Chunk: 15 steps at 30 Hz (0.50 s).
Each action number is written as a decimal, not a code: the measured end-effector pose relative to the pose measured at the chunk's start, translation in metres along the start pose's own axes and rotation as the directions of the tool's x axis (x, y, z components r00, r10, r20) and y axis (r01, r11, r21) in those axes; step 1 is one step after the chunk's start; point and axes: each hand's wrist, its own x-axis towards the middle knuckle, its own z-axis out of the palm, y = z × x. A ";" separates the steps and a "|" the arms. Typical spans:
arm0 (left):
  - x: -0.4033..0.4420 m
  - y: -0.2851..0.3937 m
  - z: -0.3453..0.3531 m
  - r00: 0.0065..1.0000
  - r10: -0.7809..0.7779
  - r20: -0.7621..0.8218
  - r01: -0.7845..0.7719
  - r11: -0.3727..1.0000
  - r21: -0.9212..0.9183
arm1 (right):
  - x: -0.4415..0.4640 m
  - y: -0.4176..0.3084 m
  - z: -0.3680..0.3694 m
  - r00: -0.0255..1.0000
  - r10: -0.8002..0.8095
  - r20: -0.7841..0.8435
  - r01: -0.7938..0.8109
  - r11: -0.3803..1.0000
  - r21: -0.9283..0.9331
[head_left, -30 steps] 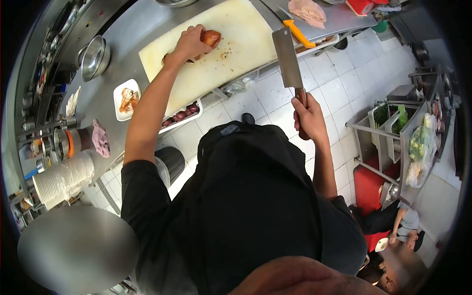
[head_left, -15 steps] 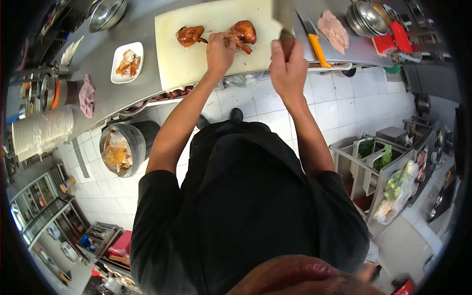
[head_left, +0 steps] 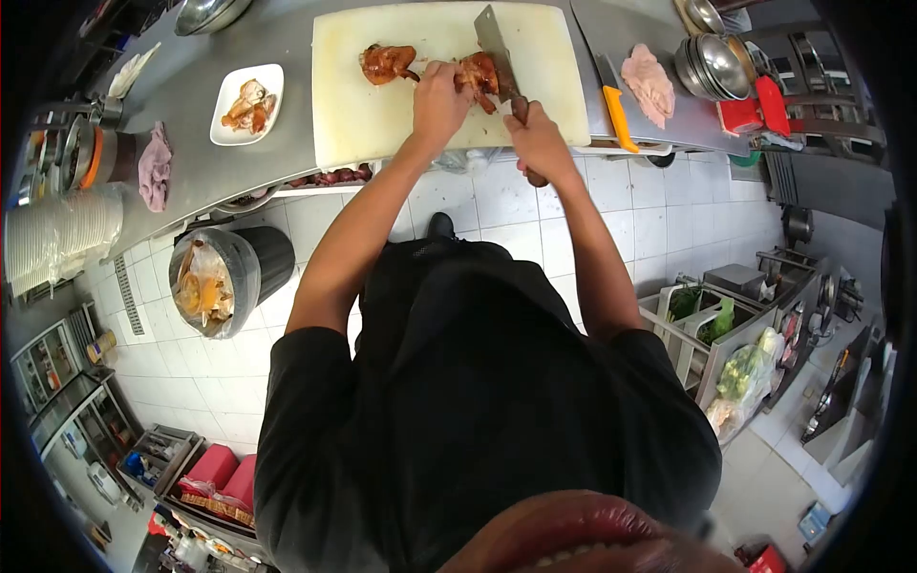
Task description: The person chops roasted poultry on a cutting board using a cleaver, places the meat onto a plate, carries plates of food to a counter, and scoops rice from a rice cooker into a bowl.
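Note:
On the white cutting board (head_left: 353,129) lie two browned, glazed pieces of roast chicken. One roast chicken leg (head_left: 387,63) rests alone at the left. My left hand (head_left: 441,103) has its fingers closed on the left side of the other roast chicken piece (head_left: 478,73), holding it against the board. Wrapped around the wooden handle of a cleaver (head_left: 495,46) is my right hand (head_left: 542,145). The blade is down at the right side of that piece; whether it has cut into the meat I cannot tell.
Left of the board stands a white dish (head_left: 222,119) with chicken scraps. On the right lie a yellow-handled knife (head_left: 619,116), a pink cloth (head_left: 648,84) and stacked metal bowls (head_left: 721,67). A lined bin (head_left: 263,263) stands on the floor at left.
The cleaver, raised and blurred before, has come down to the left against the chicken piece, my right hand moving down with it. My left hand stays on the piece.

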 end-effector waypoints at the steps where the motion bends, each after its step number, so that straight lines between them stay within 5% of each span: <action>1: 0.003 -0.002 -0.001 1.000 0.000 0.016 0.000 1.000 -0.009 | 0.005 0.006 -0.006 0.998 0.019 0.063 -0.026 0.993 0.116; 3: 0.006 -0.009 -0.002 0.999 0.004 0.041 -0.004 1.000 -0.014 | 0.013 0.021 -0.019 0.981 0.043 0.190 -0.106 0.935 0.338; 6: 0.011 -0.012 -0.002 0.998 0.000 0.057 0.002 0.999 -0.034 | 0.011 0.016 -0.033 0.984 0.020 0.178 -0.066 0.963 0.261; 10: 0.010 -0.012 -0.004 1.000 -0.002 0.021 0.004 0.997 -0.075 | 0.008 0.025 -0.003 0.910 -0.345 -0.232 0.292 0.927 -0.234; 15: -0.002 0.003 -0.026 0.991 -0.128 -0.036 0.126 0.991 -0.054 | -0.017 -0.035 -0.001 0.848 -0.435 -0.304 0.414 0.900 -0.135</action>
